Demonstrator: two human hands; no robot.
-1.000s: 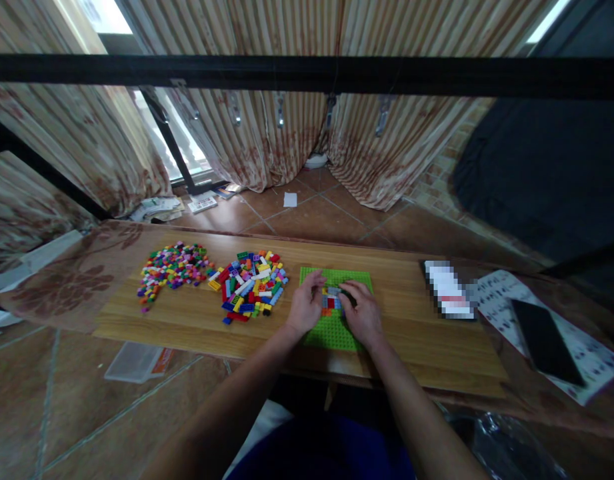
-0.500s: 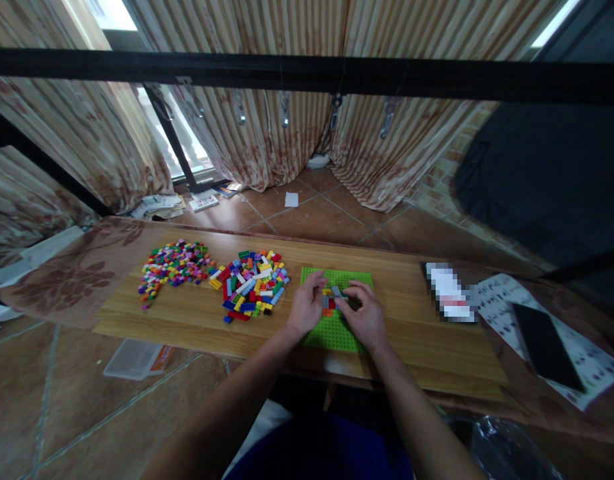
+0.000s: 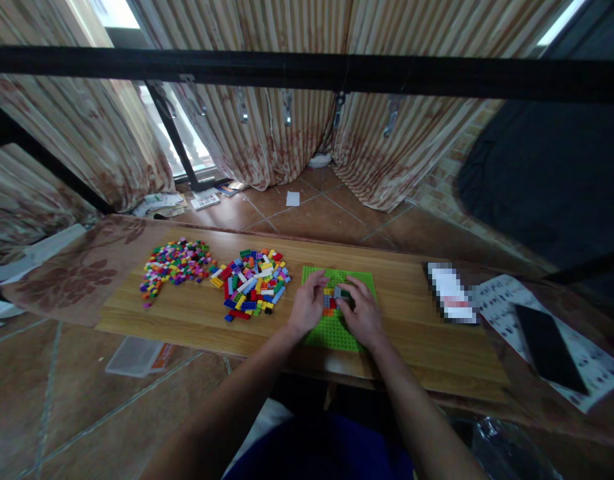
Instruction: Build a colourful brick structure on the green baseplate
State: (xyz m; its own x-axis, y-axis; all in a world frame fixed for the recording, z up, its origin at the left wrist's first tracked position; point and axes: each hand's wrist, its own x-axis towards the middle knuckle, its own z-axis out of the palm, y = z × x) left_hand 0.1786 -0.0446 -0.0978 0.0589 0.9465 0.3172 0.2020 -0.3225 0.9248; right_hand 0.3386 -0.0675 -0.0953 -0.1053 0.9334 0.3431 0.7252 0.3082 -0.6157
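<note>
A green studded baseplate (image 3: 337, 337) lies on the wooden board (image 3: 187, 320) in front of me. A small cluster of grey, red, yellow and orange bricks (image 3: 331, 298) stands on the plate. My left hand (image 3: 308, 305) rests on the plate's left side, fingers curled against the cluster. My right hand (image 3: 363, 315) sits on the right side, its fingertips pinched on a small grey brick at the top of the cluster. Left of the plate lies a pile of larger mixed bricks (image 3: 251, 283), and further left a pile of tiny coloured pieces (image 3: 174, 263).
A black phone (image 3: 549, 347) lies on a printed sheet (image 3: 594, 363) at the far right, beside a blurred card (image 3: 451, 293). A clear plastic box (image 3: 137, 357) sits on the tiled floor below the board. A black bar (image 3: 307, 70) crosses overhead before striped curtains.
Both hands stay on the plate. My right hand's fingers drew in towards the cluster and pinched the grey brick; the view shifted slightly.
</note>
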